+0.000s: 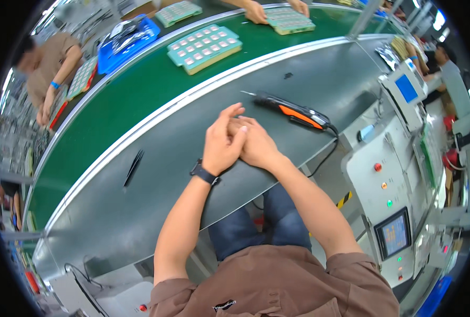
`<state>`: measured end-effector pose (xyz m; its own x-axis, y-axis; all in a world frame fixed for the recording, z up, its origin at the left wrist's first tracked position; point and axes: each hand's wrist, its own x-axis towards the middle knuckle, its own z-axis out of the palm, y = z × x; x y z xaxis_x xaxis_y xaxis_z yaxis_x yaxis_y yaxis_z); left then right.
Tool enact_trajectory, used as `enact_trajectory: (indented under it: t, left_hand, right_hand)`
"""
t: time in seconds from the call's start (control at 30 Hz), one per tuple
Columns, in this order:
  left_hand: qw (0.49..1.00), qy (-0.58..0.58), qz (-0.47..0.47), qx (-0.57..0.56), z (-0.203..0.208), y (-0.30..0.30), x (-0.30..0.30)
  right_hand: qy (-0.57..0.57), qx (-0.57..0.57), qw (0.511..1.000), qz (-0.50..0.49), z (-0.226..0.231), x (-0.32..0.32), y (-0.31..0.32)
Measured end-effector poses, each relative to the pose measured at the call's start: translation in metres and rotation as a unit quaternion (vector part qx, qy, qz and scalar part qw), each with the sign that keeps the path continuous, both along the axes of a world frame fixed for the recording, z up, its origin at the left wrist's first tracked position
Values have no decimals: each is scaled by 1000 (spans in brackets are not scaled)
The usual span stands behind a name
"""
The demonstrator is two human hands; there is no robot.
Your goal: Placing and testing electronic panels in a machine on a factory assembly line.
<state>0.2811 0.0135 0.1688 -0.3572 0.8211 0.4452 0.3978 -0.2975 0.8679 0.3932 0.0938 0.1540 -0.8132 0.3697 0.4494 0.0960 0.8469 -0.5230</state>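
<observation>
My left hand (220, 145), with a dark watch (205, 172) at its wrist, is clasped against my right hand (257, 145) above the grey worktop (177, 174). The left thumb lies across the right hand's fingers, which are mostly hidden in the left palm. No tool shows in either hand. Just beyond them, to the right, lies a black and orange electric screwdriver (293, 111) with a thin bit pointing left and a cable at its rear. Black tweezers (134, 167) rest on the worktop to the left, apart from the hands.
A green conveyor belt (113, 111) curves beyond the worktop, carrying a tray of square pieces (204, 47). Another person's hands touch a similar tray (290, 21). A blue bin (129, 45) stands across the belt. Small dark bits (288, 75) lie far off; a control cabinet (372, 174) stands right.
</observation>
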Motion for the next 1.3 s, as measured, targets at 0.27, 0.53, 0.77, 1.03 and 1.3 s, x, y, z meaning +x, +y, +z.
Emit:
enact_trajectory:
  t: [0.27,0.53,0.77,1.03,1.3]
  left_hand:
    - [999,-12,-27,-32,-12,-4,-2]
    - [998,14,-27,-48,-6,1,3]
    - [998,57,-19,-25,0,-3,4]
    - [989,145,-19,-4,3,-4,5]
    - [948,315,-27,-43,15,-1,23]
  right_hand:
    - [-7,-70,997,-22,-23,-15,2]
    - [57,-62,996,-22,-17,-1,2]
    - [65,3,997,-52,-25,-6,-4]
    - [18,89,992,-93,-21,-6,-9]
    - [110,32,984,-133,-20,1,-5]
